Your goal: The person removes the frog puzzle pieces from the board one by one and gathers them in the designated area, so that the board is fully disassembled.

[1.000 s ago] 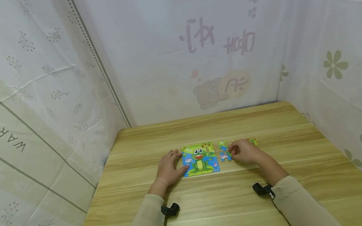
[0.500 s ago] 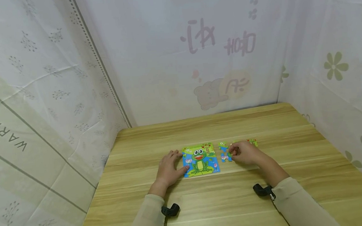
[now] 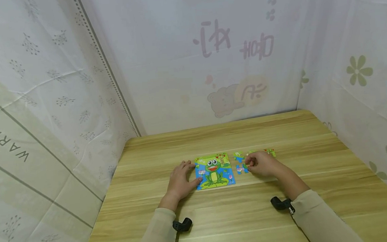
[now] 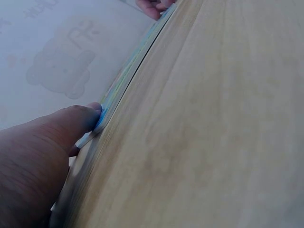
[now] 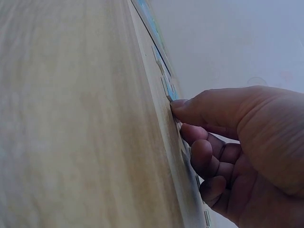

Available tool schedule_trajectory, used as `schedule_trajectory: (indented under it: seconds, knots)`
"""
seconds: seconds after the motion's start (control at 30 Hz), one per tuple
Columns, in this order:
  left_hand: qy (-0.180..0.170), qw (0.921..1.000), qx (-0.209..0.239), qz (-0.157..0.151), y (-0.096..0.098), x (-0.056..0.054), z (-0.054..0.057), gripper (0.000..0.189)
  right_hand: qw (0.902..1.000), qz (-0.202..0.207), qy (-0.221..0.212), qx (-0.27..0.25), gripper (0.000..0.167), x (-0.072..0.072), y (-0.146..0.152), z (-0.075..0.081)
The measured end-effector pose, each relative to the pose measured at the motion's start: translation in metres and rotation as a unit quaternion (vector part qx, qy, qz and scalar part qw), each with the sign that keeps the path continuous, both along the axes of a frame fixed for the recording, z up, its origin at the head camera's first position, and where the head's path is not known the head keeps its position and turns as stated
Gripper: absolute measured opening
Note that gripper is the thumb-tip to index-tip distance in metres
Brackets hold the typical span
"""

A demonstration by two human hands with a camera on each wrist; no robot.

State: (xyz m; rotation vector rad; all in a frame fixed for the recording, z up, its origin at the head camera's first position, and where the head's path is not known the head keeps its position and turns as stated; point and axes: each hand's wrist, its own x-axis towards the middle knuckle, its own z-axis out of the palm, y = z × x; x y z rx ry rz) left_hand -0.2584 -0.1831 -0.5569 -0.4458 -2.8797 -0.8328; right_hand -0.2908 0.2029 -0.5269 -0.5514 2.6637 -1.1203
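Note:
A square frog picture puzzle (image 3: 214, 172) lies flat on the wooden table. My left hand (image 3: 179, 180) rests at its left side, fingertips by the upper left edge and thumb on the lower left corner. In the left wrist view that thumb presses on the puzzle's blue corner (image 4: 102, 114). To the right of the frog picture, my right hand (image 3: 262, 163) pinches a small blue jigsaw piece (image 3: 240, 169) low over the table, thumb at its edge and other fingers curled. Just behind it lies another jigsaw piece (image 3: 238, 156), green and blue. The right hand hides part of this group.
More green jigsaw pieces (image 3: 270, 152) show beyond my right hand. The wooden table (image 3: 227, 216) ends at a patterned curtain (image 3: 170, 81) behind, with curtains on the left and right too. A black wrist camera (image 3: 182, 225) sits on each sleeve.
Both hands stay in nearly the same place. The jigsaw piece at my right fingertips has shifted very slightly toward me, and the frog puzzle has not moved.

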Motion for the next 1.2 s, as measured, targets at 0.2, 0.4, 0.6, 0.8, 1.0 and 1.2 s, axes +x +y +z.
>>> schedule_trajectory:
  seconds: [0.2, 0.4, 0.6, 0.8, 1.0, 1.2]
  knots:
    - [-0.001, 1.0, 0.001, 0.001, 0.0004, 0.0006, 0.0008, 0.067, 1.0, -0.002, -0.002, -0.001, 0.013, -0.0009, 0.0002, -0.0013]
    - [-0.001, 1.0, 0.002, 0.001, 0.0007, 0.0012, 0.0016, 0.067, 0.9999, -0.004, -0.009, -0.004, 0.013, -0.0012, 0.0007, -0.0024]
    - [0.0, 1.0, -0.001, 0.001, 0.0004, 0.0008, 0.0004, 0.068, 0.9997, -0.005, -0.018, -0.015, 0.014, 0.0, 0.0016, -0.0006]
    - [0.001, 1.0, -0.001, 0.001, 0.0004, 0.0007, 0.0002, 0.068, 0.9998, -0.006, -0.018, -0.009, 0.013, 0.0001, 0.0015, -0.0006]
    - [-0.001, 1.0, -0.004, 0.003, 0.0006, 0.0008, -0.0001, 0.068, 0.9998, -0.007, -0.016, -0.002, 0.01, 0.0004, 0.0016, 0.0003]
    - [0.001, 1.0, -0.006, 0.005, 0.001, -0.0002, -0.0009, 0.067, 1.0, -0.001, -0.004, 0.009, 0.005, 0.0013, 0.0022, 0.0013]
